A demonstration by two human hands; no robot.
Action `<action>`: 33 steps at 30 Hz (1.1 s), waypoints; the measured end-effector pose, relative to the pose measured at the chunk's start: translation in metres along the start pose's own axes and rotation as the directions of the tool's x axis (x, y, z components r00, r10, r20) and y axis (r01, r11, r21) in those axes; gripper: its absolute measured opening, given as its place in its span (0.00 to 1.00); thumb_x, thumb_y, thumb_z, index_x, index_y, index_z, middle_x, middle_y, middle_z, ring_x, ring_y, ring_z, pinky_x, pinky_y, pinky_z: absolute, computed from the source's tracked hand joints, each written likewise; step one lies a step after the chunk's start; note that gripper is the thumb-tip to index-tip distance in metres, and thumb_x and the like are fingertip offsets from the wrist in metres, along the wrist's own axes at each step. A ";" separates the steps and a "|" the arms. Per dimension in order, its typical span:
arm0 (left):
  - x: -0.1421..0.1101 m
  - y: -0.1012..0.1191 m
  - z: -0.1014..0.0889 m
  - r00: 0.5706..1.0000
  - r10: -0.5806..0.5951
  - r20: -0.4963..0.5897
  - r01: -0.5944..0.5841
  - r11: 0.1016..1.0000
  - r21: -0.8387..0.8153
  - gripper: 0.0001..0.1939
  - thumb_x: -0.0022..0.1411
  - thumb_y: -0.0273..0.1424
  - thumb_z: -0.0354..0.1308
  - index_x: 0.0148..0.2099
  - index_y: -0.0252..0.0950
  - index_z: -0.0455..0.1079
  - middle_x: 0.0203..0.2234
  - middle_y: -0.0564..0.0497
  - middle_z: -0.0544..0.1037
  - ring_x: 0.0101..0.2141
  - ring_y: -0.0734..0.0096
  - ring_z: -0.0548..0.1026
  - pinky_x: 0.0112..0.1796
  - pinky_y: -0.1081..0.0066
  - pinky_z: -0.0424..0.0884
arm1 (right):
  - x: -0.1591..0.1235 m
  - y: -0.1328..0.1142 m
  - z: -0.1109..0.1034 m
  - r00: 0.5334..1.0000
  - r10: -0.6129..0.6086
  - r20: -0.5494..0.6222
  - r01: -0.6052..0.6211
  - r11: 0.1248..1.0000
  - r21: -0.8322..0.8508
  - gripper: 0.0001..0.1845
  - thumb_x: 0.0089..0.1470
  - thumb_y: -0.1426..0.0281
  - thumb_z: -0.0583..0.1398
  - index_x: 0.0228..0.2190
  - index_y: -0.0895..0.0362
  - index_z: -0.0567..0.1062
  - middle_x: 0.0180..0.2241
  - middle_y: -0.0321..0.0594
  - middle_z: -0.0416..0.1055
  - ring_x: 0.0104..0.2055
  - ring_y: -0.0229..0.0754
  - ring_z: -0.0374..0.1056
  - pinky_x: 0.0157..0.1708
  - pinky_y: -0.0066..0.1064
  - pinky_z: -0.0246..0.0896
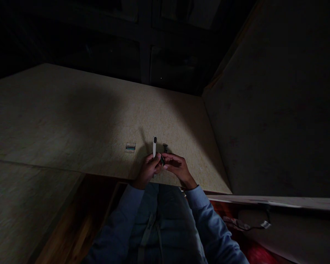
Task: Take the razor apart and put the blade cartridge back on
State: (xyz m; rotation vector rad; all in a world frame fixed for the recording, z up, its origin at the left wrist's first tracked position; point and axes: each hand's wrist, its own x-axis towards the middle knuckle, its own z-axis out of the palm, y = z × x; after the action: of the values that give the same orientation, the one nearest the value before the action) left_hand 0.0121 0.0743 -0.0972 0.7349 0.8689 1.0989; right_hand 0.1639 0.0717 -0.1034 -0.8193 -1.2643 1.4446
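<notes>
Your left fingers pinch a white stick; your right fingers grip a small dark piece above the table.

One head cam, looks fwd & down at the hands w/ the surface beyond. Fairly close, wide view; lap at bottom.

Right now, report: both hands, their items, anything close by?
Left hand gripping dark-tipped white stick. Right hand on small dark piece. Nearby: blue-striped item, another dark object.
</notes>
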 end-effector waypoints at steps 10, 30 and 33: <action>0.002 -0.006 -0.001 1.000 0.014 0.021 -0.015 0.998 0.053 0.33 0.45 0.61 0.66 0.31 0.34 0.66 0.12 0.62 0.59 0.13 0.85 0.52 0.15 0.78 0.46 | 0.000 -0.002 0.000 1.000 -0.030 -0.007 0.029 0.997 -0.073 0.24 0.40 0.66 0.75 0.43 0.52 0.83 0.27 0.31 0.69 0.30 0.35 0.66 0.35 0.29 0.65; -0.009 -0.009 0.002 0.978 0.011 0.206 -0.039 0.991 0.131 0.36 0.59 0.56 0.59 0.56 0.32 0.67 0.20 0.61 0.60 0.15 0.84 0.47 0.16 0.77 0.43 | 0.005 -0.008 -0.008 0.951 -0.013 -0.308 0.086 0.971 0.224 0.22 0.35 0.64 0.76 0.37 0.51 0.84 0.32 0.36 0.80 0.33 0.40 0.73 0.39 0.34 0.69; -0.013 -0.007 0.002 0.976 0.005 0.218 -0.041 0.986 0.162 0.37 0.59 0.57 0.58 0.56 0.32 0.67 0.19 0.61 0.59 0.15 0.83 0.47 0.16 0.77 0.43 | 0.005 -0.004 -0.010 0.936 -0.006 -0.352 0.090 0.971 0.223 0.23 0.33 0.65 0.76 0.36 0.51 0.83 0.33 0.36 0.80 0.33 0.40 0.73 0.39 0.34 0.70</action>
State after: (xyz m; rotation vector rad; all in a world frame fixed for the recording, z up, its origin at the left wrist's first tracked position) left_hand 0.0136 0.0596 -0.0990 0.9871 0.7720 0.9532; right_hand 0.1733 0.0790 -0.1009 -0.8329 -0.8204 1.3093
